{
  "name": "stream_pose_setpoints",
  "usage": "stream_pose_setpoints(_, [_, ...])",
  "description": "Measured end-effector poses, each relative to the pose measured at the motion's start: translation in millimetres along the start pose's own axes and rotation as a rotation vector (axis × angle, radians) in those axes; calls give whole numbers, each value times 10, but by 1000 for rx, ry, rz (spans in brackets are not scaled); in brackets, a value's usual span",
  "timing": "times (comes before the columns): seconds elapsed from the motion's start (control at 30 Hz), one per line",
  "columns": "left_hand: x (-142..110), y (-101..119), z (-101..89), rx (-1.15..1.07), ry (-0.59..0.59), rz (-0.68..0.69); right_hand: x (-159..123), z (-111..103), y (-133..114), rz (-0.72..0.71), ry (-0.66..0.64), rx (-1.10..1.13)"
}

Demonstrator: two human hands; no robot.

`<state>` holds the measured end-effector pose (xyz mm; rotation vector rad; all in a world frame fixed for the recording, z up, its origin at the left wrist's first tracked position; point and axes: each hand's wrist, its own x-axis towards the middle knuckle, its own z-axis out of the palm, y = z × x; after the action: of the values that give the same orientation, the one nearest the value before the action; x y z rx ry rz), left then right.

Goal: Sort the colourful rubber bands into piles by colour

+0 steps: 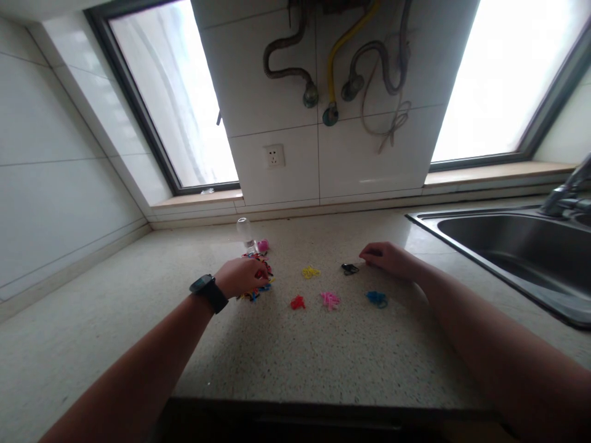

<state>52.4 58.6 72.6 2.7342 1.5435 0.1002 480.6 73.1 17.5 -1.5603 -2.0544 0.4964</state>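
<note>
My left hand (pixel 243 275), with a dark watch on the wrist, reaches into a mixed pile of small colored rubber bands (pixel 253 296). Its fingers are pinched together, and what they hold is hidden. On the right, my right hand (pixel 381 257) rests on the counter beside a small black pile of bands (pixel 349 269). Its fingers are curled together, and anything in them is too small to make out. Between and in front of the hands lie single-color piles: yellow bands (pixel 311 272), red bands (pixel 298 302), pink bands (pixel 330 299) and blue bands (pixel 377 299).
Behind the mixed pile stand a clear plastic bottle (pixel 243 231) and a pink cap-like piece (pixel 263 245). A steel sink (pixel 498 237) with a faucet (pixel 566 194) is set into the speckled counter (pixel 295 363) at right. Pipes and a socket (pixel 274 155) are on the tiled wall.
</note>
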Motion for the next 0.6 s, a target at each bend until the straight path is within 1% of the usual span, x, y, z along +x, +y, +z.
stream_pose_setpoints(0.13, [13, 24, 58, 4, 19, -14, -9, -13, -20, -5, -1, -14])
stream_pose_setpoints(0.27, [14, 109, 69, -18, 68, -15, -17, -13, -25, -6, 22, -29])
stream_pose_setpoints(0.4, [31, 269, 98, -91, 123, 10, -13, 0, -15, 3, 21, -34])
stream_pose_setpoints(0.5, [52, 418, 161, -188, 174, 30, -8, 8, -21, -2, 27, -49])
stream_pose_setpoints(0.6, [80, 582, 237, -230, 192, 16, -1, 15, -48, -20, 28, -66])
